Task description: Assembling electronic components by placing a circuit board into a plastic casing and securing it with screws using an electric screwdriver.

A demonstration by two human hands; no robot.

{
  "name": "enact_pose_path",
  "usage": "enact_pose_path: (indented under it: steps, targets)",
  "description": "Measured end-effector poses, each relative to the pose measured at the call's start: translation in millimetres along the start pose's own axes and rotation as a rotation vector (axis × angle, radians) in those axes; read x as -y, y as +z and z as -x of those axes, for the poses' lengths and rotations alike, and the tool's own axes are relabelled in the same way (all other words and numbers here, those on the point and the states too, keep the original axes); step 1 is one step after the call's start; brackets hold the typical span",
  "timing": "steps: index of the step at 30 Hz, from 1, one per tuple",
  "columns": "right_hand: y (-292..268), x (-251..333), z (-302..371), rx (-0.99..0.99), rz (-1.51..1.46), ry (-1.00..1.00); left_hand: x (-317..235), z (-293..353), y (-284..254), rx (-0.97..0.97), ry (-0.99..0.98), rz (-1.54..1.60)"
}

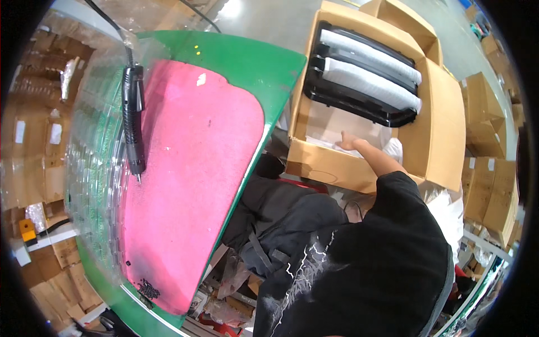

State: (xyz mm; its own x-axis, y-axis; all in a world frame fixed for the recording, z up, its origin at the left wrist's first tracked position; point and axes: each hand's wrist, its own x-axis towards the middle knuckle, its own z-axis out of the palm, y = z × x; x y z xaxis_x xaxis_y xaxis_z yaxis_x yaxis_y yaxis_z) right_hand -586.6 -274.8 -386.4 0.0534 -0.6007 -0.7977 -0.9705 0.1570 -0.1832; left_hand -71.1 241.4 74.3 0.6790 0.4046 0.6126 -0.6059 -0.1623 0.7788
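My right hand [349, 141] reaches into an open cardboard box [331, 168] at the upper right. Its thumb stands apart from the fingers, and no object shows in its grasp. Beneath and beside the hand lies thin white wrapping [323, 140]; whether the fingertips touch it is unclear. Farther inside the box, black plastic frame-like parts [359, 104] stand in a row with white foam sheets [370, 84] around or between them. My left hand is out of sight.
On a green worktable [247, 53] lies a pink mat [191, 168]. A black power screwdriver [133, 118] hangs over it beside stacked clear plastic trays [98, 163]. Small black screw-like pieces [149, 289] are piled at the mat's near end. Cardboard boxes [483, 106] stand at right.
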Motion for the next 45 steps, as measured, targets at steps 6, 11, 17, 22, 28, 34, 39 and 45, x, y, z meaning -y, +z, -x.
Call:
enact_pose_path:
  steps: [6,11,17,22,28,34,39,45]
  targets:
    - [-53,38,6,-1.149,-0.089,-0.086,3,-24,-29,0.212,-0.409,0.259]
    - [-67,18,-18,-0.900,-0.036,0.169,108,-102,-109,-0.421,-0.646,0.401]
    - [-62,13,-1,-0.759,0.257,0.244,141,-111,-118,-0.387,-0.718,0.093]
    - [-31,-2,11,-0.846,0.410,-0.103,132,-101,-104,-0.357,-0.327,0.030]
    - [-127,-8,95,-1.194,0.085,-0.320,114,-125,-73,0.090,-0.104,0.191]
    - [-305,-58,180,-1.308,-0.644,-0.395,58,-48,78,0.465,-0.047,0.599]
    - [-310,70,316,-0.699,-1.178,-0.706,25,40,177,0.736,0.133,0.552]
    - [-200,227,356,-0.179,-0.937,-0.742,-27,103,228,1.454,0.084,0.140]
